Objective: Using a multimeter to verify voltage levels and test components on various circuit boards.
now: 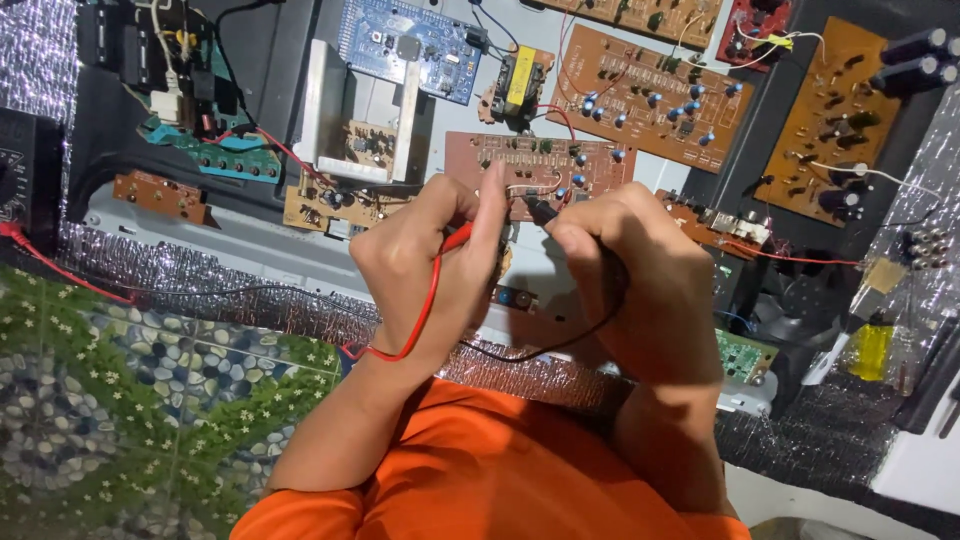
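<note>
— Where do we stand?

— Both probes look set on the brown circuit board (540, 165); as we judge it, the reading is under way, and lifting off remains.

— Our hands?

— Our left hand (425, 265) is closed around the red probe (458, 238), its red lead (420, 320) looping near our wrist. Our right hand (640, 285) is clenched on the black probe (543, 211), its tip touching the board just beyond our fingers.

— And the board?

— Just far of both hands, on the grey chassis (250, 255), with the blue board (410, 45) farther left.
</note>
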